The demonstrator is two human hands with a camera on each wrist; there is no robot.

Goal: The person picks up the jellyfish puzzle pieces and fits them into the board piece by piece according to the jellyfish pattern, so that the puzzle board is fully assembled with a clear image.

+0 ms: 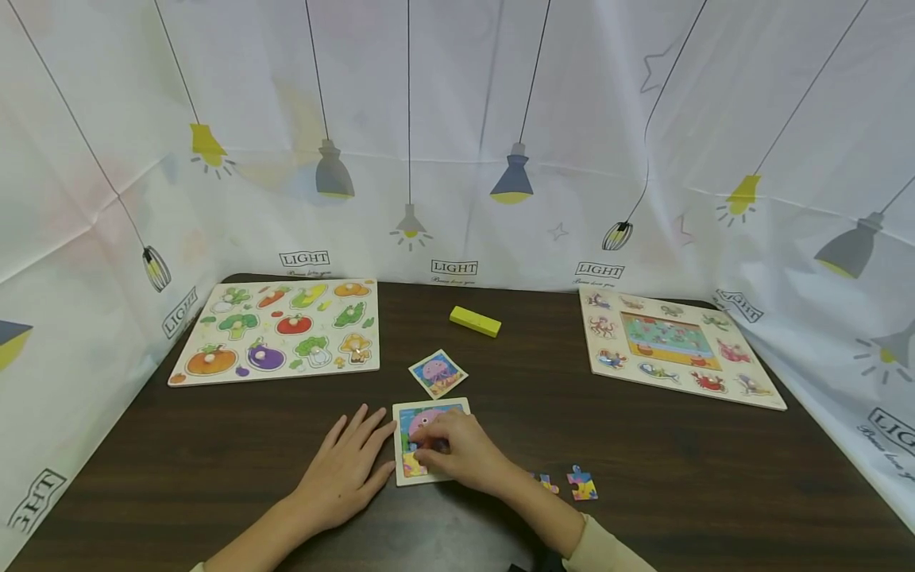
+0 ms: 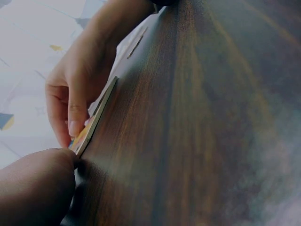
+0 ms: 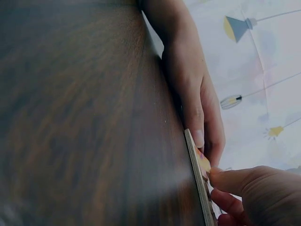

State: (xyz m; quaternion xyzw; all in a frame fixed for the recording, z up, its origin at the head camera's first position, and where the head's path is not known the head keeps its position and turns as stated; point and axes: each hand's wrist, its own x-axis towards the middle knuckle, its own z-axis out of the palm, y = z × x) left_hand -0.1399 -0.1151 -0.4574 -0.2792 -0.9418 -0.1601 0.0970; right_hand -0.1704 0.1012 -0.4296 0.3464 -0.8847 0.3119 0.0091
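"On a dark table (image 1: 665, 477), how far along is the puzzle (image 1: 423, 416)?"

"Under the right hand (image 1: 461, 451), partly filled, it seems; at least two loose pieces (image 1: 582, 483) remain."

"Fingers?"

"Spread on the left hand (image 1: 346, 469), beside it; bent on the right, any pinch unclear."

The little puzzle tray (image 1: 422, 481) was sitting flat around lower centre of the frame, squarish with a pale rim. You could see blue up top, part of a pink sea critter (image 1: 426, 418) with an eye, and a yellow patch (image 1: 414, 465) at bottom left. Middle right was mostly covered, so couldn't tell there. At least two pieces lay loose, lower right of centre: a blue, yellow and pink piece (image 1: 584, 484), and just left of it a partly hidden piece (image 1: 547, 483).
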